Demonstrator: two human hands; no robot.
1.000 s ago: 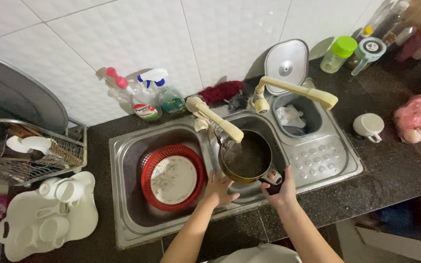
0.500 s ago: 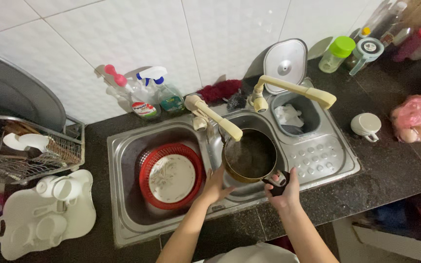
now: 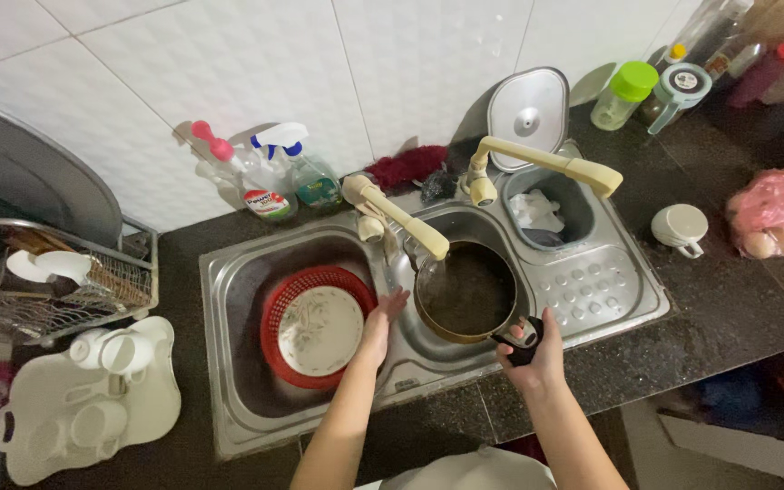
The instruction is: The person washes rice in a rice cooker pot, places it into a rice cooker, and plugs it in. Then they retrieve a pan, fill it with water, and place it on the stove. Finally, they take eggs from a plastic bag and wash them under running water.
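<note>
- Two hands work at the centre of the frame: your right hand (image 3: 530, 356) grips the pan (image 3: 466, 292) handle.
- Your left hand (image 3: 381, 319) lies open, beside its rim.
- The pan is dark, under the tap (image 3: 398, 219).

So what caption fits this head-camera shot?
Right hand holds a pan under the faucet; left hand rests beside it.

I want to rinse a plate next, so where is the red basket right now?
In the head view the red basket sits in the left sink basin, holding a patterned plate, just left of the left hand and the pot.
</note>
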